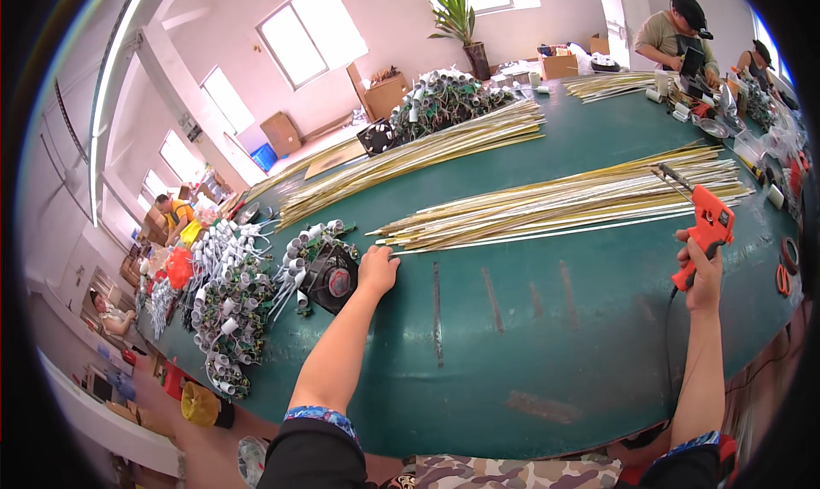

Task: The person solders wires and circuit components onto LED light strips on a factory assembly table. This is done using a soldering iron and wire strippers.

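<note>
My left hand [377, 271] is at the left end of a bundle of long thin strips [555, 203], white and yellowish. Its fingers are closed at the end of the nearest white strip [478, 245], which lies slightly apart from the bundle. Just left of that hand is a round black fan-like part [331, 279] with a red centre. Raised over the right side of the table, my right hand [702, 271] grips an orange-red soldering gun [711, 219] by its handle. The gun's two-pronged metal tip points up and left, above the strips' right end. A dark cord hangs from its handle.
A heap of white caps with wires and circuit boards [231, 310] covers the left of the green table [512, 335]. Another strip bundle [410, 160] and heap [448, 105] lie farther back. Orange scissors [782, 280] and a tape roll [790, 255] sit right. A co-worker [679, 40] stands far right.
</note>
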A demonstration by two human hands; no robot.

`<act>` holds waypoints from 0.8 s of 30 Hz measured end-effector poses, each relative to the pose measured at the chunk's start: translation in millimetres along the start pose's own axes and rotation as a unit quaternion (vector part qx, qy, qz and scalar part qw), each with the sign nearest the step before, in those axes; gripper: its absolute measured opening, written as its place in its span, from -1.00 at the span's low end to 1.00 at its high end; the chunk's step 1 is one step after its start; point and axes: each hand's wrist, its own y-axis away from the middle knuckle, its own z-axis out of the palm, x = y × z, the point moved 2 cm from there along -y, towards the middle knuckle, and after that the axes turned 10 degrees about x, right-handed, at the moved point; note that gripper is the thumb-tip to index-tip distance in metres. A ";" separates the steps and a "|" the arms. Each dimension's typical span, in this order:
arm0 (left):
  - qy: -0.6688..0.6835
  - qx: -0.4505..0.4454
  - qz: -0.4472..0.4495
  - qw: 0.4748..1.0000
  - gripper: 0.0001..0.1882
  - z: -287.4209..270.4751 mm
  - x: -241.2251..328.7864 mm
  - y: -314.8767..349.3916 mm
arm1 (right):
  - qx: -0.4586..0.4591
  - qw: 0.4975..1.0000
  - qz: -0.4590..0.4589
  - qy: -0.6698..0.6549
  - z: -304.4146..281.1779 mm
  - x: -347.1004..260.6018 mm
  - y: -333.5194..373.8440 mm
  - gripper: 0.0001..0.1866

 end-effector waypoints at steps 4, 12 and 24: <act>-0.049 -0.043 -0.015 0.998 -0.70 -2.0 5.2 -3.6 | 0.000 1.000 -0.001 -0.001 2.1 1.0 0.3 -0.81; -0.057 -0.167 0.015 0.984 -0.83 -17.4 15.5 -4.6 | 0.004 1.000 0.016 -0.008 1.7 -4.7 2.8 -0.79; -0.068 -0.118 0.176 0.975 -0.91 -43.6 14.8 39.2 | 0.015 1.000 0.005 -0.018 1.4 -9.4 3.6 -0.79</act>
